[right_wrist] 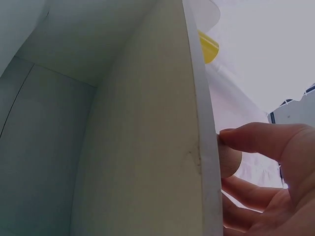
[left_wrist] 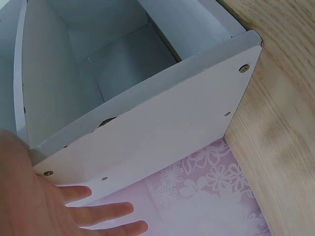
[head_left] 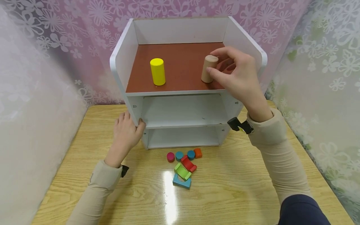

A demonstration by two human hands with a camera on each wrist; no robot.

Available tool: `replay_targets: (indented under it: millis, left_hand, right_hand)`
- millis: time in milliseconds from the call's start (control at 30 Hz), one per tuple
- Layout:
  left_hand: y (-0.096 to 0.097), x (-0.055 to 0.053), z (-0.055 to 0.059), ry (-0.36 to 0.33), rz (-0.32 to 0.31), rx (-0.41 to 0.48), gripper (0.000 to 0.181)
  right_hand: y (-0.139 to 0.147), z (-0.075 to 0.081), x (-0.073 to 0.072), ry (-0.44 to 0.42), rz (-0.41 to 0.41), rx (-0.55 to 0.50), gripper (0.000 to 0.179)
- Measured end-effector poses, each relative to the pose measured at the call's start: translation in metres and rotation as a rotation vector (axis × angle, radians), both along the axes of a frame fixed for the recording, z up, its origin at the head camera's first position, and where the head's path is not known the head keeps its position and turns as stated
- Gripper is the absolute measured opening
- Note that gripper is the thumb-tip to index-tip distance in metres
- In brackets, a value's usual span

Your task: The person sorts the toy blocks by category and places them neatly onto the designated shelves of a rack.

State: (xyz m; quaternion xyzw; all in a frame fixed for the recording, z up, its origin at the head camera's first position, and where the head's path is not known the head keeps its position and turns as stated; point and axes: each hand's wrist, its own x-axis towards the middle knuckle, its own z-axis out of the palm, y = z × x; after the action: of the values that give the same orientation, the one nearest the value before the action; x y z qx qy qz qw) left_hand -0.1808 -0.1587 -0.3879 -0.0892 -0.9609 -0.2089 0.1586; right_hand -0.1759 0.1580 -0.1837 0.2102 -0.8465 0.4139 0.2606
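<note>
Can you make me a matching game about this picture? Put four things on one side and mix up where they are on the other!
Things:
1. Solid yellow cylinder block
2. Plain wooden cylinder block
3. Light green notched block
4. Left hand

Places:
A. Lying on the wood-grain table
B. Touching the side of the white shelf unit
C. Held by the right hand
D. Standing untouched on the reddish-brown top board

Pairs: 1-D, 2-C, 3-A, 4-B

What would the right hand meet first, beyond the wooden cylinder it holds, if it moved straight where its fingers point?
Probably the yellow cylinder, but depth is unclear, and the right hand might pass behind it.
</note>
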Motion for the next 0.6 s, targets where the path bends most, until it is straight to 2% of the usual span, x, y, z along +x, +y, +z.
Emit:
replay_targets:
  millis: [133, 433, 600]
  left_hand:
    - [0.0, 0.001, 0.0, 0.008, -0.001, -0.001, 0.05]
    - [0.001, 0.0, 0.001, 0.004, 0.001, -0.007, 0.052]
    - [0.001, 0.001, 0.001, -0.001, 0.001, 0.001, 0.052]
  right_hand:
    - [-0.006, 0.008, 0.013, -0.012, -0.008, -0.009, 0.027]
    - [0.008, -0.007, -0.007, 0.019, -0.019, 0.022, 0.032]
    - [0.009, -0.008, -0.005, 0.058, -0.051, 0.01, 0.037]
